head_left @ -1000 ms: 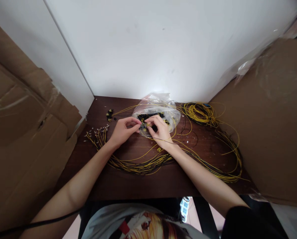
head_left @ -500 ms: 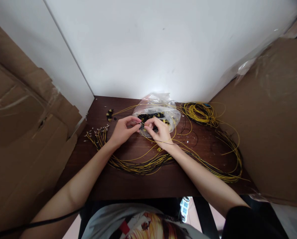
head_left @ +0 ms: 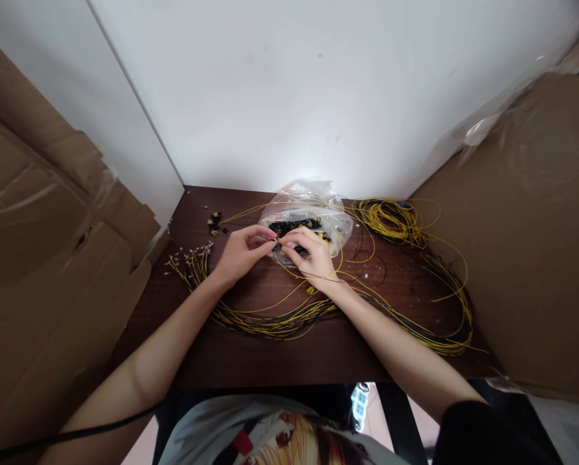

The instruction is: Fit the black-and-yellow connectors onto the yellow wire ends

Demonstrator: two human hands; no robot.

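Observation:
Over the front of a clear plastic bag [head_left: 296,194], my two hands meet almost fingertip to fingertip. My left hand [head_left: 245,255] pinches a small dark piece between thumb and forefinger, too small to make out well. Its mate, my right hand [head_left: 311,255], is also pinched, apparently on the end of a thin wire, largely covered by the fingers. Inside the bag lie many black and yellow connectors [head_left: 296,226]. Below the hands, a long bundle of yellow and black wires [head_left: 280,326] curves across the table; its left ends carry small pale tips [head_left: 197,252].
A coil of yellow wire [head_left: 389,219] lies at the back right of the brown table [head_left: 270,361]. Several loose connectors [head_left: 214,223] sit at the back left, one yellow connector [head_left: 311,290] nearer me. Cardboard stands left [head_left: 52,258] and right [head_left: 522,245]; a white wall [head_left: 294,97] rises behind.
My right fingertips have shifted slightly left, closer to the left ones, and the right fingers sit a little differently. The left hand, bag and wires look almost unchanged.

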